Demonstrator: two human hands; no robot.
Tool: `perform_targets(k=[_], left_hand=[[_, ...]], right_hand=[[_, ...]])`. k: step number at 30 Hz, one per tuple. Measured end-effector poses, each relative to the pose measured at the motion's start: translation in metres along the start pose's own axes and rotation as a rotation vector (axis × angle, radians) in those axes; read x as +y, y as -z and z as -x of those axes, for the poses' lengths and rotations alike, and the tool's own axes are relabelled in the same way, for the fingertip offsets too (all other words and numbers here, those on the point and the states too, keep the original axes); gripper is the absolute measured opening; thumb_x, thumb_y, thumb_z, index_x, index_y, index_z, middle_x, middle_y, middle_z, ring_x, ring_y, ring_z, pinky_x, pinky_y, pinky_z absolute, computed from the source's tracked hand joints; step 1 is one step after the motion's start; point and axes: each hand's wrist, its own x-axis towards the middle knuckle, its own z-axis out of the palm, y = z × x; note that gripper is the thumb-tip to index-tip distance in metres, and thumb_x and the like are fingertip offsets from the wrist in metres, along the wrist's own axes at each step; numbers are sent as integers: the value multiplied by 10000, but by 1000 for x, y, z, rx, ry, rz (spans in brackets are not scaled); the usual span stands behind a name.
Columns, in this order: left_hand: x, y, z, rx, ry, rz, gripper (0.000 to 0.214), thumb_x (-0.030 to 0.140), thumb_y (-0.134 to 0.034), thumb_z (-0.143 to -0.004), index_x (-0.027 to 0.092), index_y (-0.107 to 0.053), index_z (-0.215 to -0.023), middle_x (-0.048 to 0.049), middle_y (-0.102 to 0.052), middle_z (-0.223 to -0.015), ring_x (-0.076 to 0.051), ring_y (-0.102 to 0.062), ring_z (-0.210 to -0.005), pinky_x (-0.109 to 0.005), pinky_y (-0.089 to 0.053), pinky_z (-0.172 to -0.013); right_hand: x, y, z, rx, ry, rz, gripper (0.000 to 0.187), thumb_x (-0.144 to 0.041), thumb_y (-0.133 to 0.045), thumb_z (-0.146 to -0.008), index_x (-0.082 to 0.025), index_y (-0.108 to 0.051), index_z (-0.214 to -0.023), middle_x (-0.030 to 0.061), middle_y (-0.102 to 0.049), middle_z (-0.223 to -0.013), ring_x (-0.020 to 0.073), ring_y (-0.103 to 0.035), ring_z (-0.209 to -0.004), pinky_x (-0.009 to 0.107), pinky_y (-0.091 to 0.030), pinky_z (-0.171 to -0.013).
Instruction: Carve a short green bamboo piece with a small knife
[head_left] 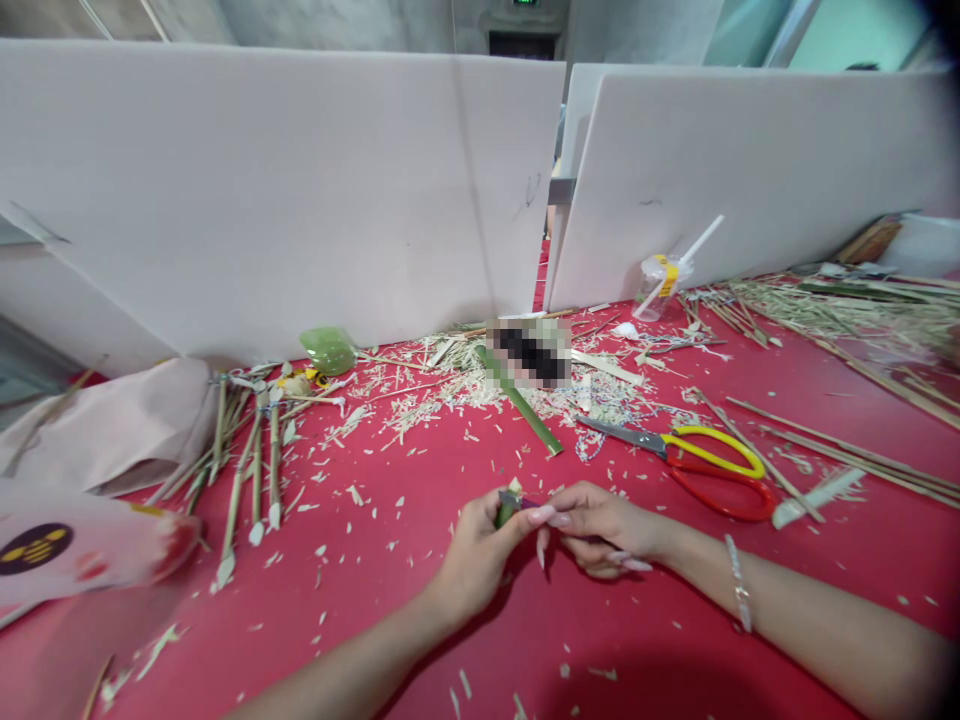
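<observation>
Just in front of me, my left hand [476,555] is closed around a short green bamboo piece [505,512], which has a pale cut end. My right hand [600,528] pinches a small purple-handled knife [531,504], its grey blade lying against the bamboo. My left thumb also presses close to the blade, and the fingers hide most of both things. Beyond my hands lies a longer green bamboo strip [531,412]. Scissors [675,450] with one yellow and one red handle rest to the right, spread apart.
Pale shavings litter the red tabletop [360,620]. Several white-tipped bamboo sticks [256,470] lie left, near a pink bag [112,425] and a printed pouch [97,540]. A plastic cup [658,288] with a straw stands by the white panels [300,190]. Long strips [847,445] lie right.
</observation>
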Motion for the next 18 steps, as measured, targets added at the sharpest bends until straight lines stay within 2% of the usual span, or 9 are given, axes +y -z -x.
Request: perform_targets(k=[3,7,9,12,14,18], left_hand=[[0,0,-2,48,-6,-12,531,652,-688,-710,162,-522,-592,71,-383,-401,-57,-295,-376,-210,-204,-394],[-3,-1,-5,140,-15,-54,572,697,-689,-666,188,-439,-596,84,-348,-445,-54,-281,-408,-207,-202,-402],[-5,-1,-5,166,-7,-81,593,722,-671,-663,197,-406,-593,88,-327,-456,-54,-276,-416,-207,-197,-406],[-6,0,-3,168,-11,-95,600,710,-671,-678,205,-364,-576,97,-290,-451,-51,-259,-416,-209,-187,-411],[-5,0,-2,129,-16,-77,583,681,-660,-720,201,-371,-560,97,-282,-430,-51,-255,-404,-213,-181,-411],[-4,1,0,13,-8,-52,553,642,-599,-807,165,-498,-547,60,-367,-401,-62,-303,-385,-227,-195,-411]], right_hand=[[4,-5,-1,95,31,54,402,-485,-661,-850,-121,-663,-1020,-127,-383,-335,38,-209,-219,144,-258,-268],[10,-17,-1,259,115,146,547,-545,-644,-837,-115,-626,-1176,-130,-388,-343,44,-250,-247,145,-281,-303],[11,-21,-1,284,131,150,596,-568,-637,-830,-112,-610,-1213,-131,-383,-342,47,-257,-255,146,-281,-309],[10,-20,-2,248,99,134,616,-566,-641,-828,-116,-590,-1247,-133,-387,-344,46,-248,-248,145,-280,-300],[8,-16,-2,205,67,118,566,-530,-640,-848,-122,-593,-1238,-129,-404,-350,45,-255,-236,140,-277,-289],[3,-8,-2,68,11,31,371,-433,-639,-884,-106,-662,-1057,-123,-391,-339,43,-244,-212,140,-269,-266]])
